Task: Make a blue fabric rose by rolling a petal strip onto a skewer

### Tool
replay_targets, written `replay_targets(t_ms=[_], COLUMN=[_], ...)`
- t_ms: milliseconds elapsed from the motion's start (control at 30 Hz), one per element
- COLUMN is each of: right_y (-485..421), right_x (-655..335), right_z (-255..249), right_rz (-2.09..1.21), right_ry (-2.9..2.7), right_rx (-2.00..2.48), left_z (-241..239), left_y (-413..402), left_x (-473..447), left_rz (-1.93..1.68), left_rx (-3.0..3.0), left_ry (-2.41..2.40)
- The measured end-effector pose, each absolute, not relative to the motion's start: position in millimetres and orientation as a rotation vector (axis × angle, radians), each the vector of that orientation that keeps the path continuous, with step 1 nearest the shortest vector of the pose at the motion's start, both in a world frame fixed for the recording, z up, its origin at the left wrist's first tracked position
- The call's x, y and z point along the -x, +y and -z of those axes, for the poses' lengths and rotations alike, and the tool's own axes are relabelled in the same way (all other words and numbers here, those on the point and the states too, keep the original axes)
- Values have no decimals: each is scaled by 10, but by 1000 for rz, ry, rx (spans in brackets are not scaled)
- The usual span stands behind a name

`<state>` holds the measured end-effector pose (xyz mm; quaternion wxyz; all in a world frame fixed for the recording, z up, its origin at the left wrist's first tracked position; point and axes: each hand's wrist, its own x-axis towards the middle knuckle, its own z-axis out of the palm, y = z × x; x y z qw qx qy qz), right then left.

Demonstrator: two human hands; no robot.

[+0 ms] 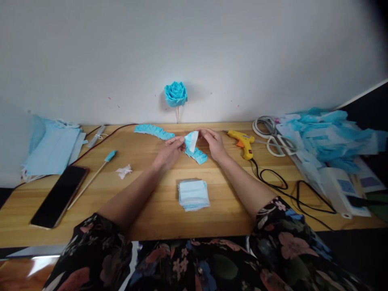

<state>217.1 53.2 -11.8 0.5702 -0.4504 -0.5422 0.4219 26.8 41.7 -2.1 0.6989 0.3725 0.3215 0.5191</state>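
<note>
My left hand [170, 151] and my right hand [213, 142] meet over the middle of the wooden table [151, 218]. Both pinch a small folded blue piece of mask cloth [192, 141], held upright between the fingertips. Just below it lies the right end of a long row of folded blue pieces [157, 132] that curves back to the left. A stack of cut blue squares [193, 194] lies nearer to me, below the hands.
A blue cloth rose [175, 93] on a stick leans against the wall. A yellow glue gun [243, 142] with its black cord, scissors [277, 143] and a heap of blue mask scraps [327, 135] lie right. Left: face masks [51, 147], a phone [59, 195], a blue-tipped stick [93, 176].
</note>
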Motion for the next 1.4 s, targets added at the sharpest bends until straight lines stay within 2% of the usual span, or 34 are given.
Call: replay_targets(t_ms=[333,1100,1400], right_y=[464,419,432], right_x=[-2132,-2064,-2095], right_z=[51,47,15], right_rz=[-976,-1025,-958], right_ry=[-1322,-1289,-1333], right_rx=[1003,1110,1099], left_z=[141,67,113], left_y=[536,473,516], left_x=[-170,-196,-173], left_rz=[-1212,-1159,-1235], left_rx=[-947,-1140,-985], left_ry=[840,910,888])
